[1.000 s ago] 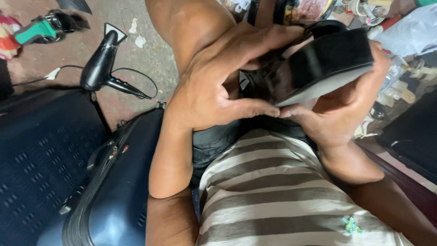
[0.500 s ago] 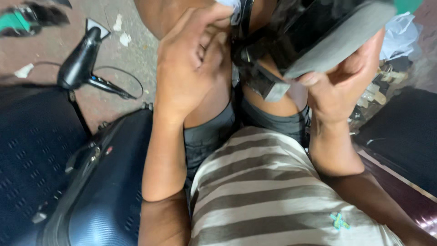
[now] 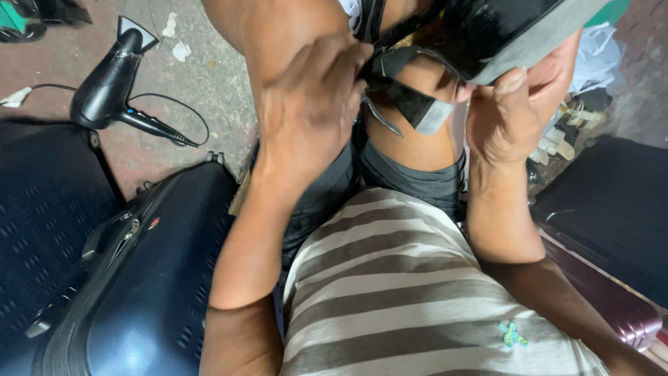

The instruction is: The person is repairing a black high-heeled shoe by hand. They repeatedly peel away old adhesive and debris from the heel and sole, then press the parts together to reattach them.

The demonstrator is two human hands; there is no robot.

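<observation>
Rough concrete floor [image 3: 209, 76] fills the far left of the view, with scraps of paper on it and a black hair dryer [image 3: 104, 87] lying on its side, cord trailing to the right. Near left stands a dark blue suitcase [image 3: 149, 278], and another dark case [image 3: 612, 209] sits at the right edge.

Up at the far middle, over the person's bare knee, both hands work on a black shoe [image 3: 508, 31] with a thick grey sole. It is tipped on its side, sole edge facing right and down, loose black straps [image 3: 410, 104] hanging from it toward the lap.

Left hand [image 3: 306, 118] is closed over the strap end, fingers curled together and hiding what they pinch; I cannot tell exactly how much strap is inside the grip. Right hand [image 3: 515, 118] is clamped on the sole from below, thumb pressed against the grey edge.

Judging by its look, the shoe body is stiff and fairly light, the glossy upper probably a little slippery, so the blocky sole is the sound place to take hold. Its straps seem soft and floppy, with a thin metal buckle prong showing near the left fingers; they would best be pinched close to where they join the shoe.
</observation>
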